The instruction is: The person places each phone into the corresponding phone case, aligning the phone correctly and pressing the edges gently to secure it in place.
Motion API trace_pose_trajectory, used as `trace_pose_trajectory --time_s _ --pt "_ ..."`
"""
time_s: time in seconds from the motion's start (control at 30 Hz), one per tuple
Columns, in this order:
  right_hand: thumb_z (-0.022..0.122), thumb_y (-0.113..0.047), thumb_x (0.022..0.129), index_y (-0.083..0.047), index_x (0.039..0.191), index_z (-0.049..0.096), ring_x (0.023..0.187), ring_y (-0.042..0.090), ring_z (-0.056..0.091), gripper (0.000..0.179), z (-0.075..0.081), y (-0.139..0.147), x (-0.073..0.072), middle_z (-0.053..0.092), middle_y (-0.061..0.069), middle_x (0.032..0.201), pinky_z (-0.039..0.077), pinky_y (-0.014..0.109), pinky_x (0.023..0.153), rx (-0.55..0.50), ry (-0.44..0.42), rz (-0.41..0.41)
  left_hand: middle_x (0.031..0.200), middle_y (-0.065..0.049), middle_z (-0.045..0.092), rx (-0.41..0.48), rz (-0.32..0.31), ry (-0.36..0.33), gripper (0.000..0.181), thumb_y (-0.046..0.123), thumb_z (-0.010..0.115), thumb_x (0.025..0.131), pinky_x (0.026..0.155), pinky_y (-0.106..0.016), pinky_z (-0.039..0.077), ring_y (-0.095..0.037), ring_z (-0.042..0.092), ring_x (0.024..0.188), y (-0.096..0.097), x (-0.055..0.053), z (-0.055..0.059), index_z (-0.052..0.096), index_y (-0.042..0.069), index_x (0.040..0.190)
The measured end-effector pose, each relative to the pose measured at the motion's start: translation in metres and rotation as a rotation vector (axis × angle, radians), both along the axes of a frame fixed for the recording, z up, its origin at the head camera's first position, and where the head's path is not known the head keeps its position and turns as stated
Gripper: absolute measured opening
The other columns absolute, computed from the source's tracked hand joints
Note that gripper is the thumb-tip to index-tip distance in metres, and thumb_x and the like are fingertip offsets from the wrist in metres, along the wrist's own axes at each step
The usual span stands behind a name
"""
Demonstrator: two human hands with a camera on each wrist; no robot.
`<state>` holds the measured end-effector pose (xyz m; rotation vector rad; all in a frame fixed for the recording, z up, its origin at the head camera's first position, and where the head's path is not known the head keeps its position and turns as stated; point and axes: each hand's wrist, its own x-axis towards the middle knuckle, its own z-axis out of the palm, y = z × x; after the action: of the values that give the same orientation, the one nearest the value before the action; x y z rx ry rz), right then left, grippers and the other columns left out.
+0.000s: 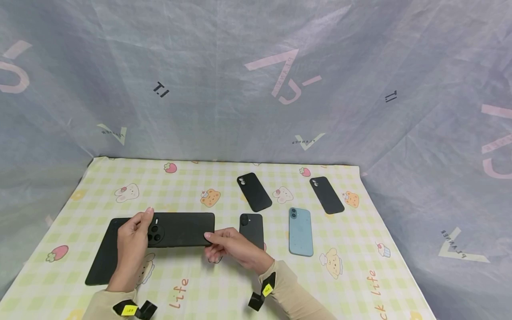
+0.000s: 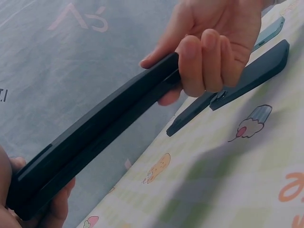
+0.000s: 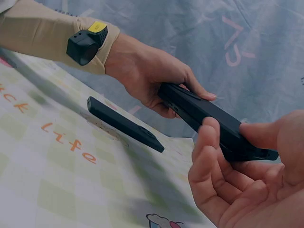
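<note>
Level above the table, a black phone [image 1: 182, 229] with a round camera bump is held sideways between both hands. My left hand [image 1: 134, 240] grips its camera end, thumb on the upper edge. The right hand [image 1: 236, 249] pinches the other end, thumb [image 3: 199, 90] on one face and fingers [image 2: 199, 61] curled beneath. Along the side, two dark layers [image 2: 90, 128] show with a groove between them, like a phone and its case. Under and beside the left hand lies a larger black slab [image 1: 102, 258], partly hidden by that hand.
A dark phone [image 1: 252, 229] lies just past the right hand, and a light blue phone [image 1: 301, 231] to its right. Two black phone cases [image 1: 254, 192] with camera cutouts lie farther back. A checked cloth [image 1: 224, 293] covers the table; grey fabric [image 1: 216, 89] hangs behind.
</note>
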<state>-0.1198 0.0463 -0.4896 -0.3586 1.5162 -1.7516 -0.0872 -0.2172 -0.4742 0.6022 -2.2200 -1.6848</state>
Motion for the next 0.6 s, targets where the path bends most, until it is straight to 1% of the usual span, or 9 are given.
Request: trace_pose_trajectory --time_s 0.1,0.2,0.27,0.43,0.5,0.6 --pt "0.059 -0.028 0.112 -0.008 0.093 0.071 0.067 0.006 0.066 0.03 0.0005 -0.0001 0.0001 0.073 -0.004 0.079 0.056 0.023 0.069 -0.002 -0.019 -0.014 0.063 0.003 0.027 0.003 0.0 -0.017 0.058 0.048 0.06 0.11 0.058 -0.033 0.027 -0.018 0.029 0.06 0.0001 0.0001 -0.0007 0.051 -0.001 0.081" --pt "0.06 -0.027 0.112 -0.012 0.09 0.071 0.068 0.006 0.065 0.028 0.0002 0.0 0.0002 0.072 -0.005 0.079 0.055 0.022 0.07 -0.007 -0.03 -0.019 0.064 0.003 0.027 0.006 0.002 -0.026 0.059 0.049 0.06 0.11 0.058 -0.033 0.027 -0.018 0.03 0.061 0.0002 -0.0003 -0.0007 0.051 -0.001 0.081" --pt "0.06 -0.026 0.112 -0.011 0.089 0.069 0.066 0.006 0.06 0.029 -0.0011 0.0 0.0002 0.069 -0.005 0.078 0.052 0.022 0.069 -0.018 -0.033 -0.022 0.064 0.004 0.027 0.007 0.001 -0.029 0.059 0.05 0.059 0.11 0.059 -0.033 0.028 -0.018 0.03 0.061 0.0004 -0.0005 -0.0007 0.051 -0.001 0.081" --pt "0.059 -0.024 0.113 -0.007 0.085 0.06 0.064 0.013 0.043 0.032 -0.0044 0.0002 0.0006 0.054 -0.001 0.075 0.039 0.027 0.067 -0.062 -0.053 -0.005 0.064 0.004 0.027 0.009 -0.004 -0.03 0.059 0.048 0.06 0.11 0.059 -0.033 0.027 -0.019 0.029 0.061 0.0006 0.0003 -0.0008 0.047 -0.001 0.08" --pt "0.058 -0.023 0.113 -0.007 0.085 0.058 0.064 0.013 0.041 0.033 -0.0045 0.0002 0.0009 0.051 0.0 0.075 0.037 0.027 0.067 -0.074 -0.061 0.001 0.065 0.004 0.027 0.007 -0.003 -0.028 0.058 0.047 0.06 0.111 0.058 -0.034 0.027 -0.019 0.03 0.061 0.0009 0.0005 -0.001 0.047 -0.001 0.08" --pt "0.057 -0.022 0.114 -0.007 0.085 0.057 0.064 0.013 0.04 0.032 -0.0045 -0.0001 0.0008 0.049 0.0 0.075 0.036 0.026 0.066 -0.084 -0.074 0.001 0.065 0.004 0.028 -0.002 0.002 -0.027 0.057 0.047 0.06 0.11 0.058 -0.033 0.028 -0.018 0.031 0.061 0.0013 0.0001 -0.0013 0.049 -0.001 0.081"
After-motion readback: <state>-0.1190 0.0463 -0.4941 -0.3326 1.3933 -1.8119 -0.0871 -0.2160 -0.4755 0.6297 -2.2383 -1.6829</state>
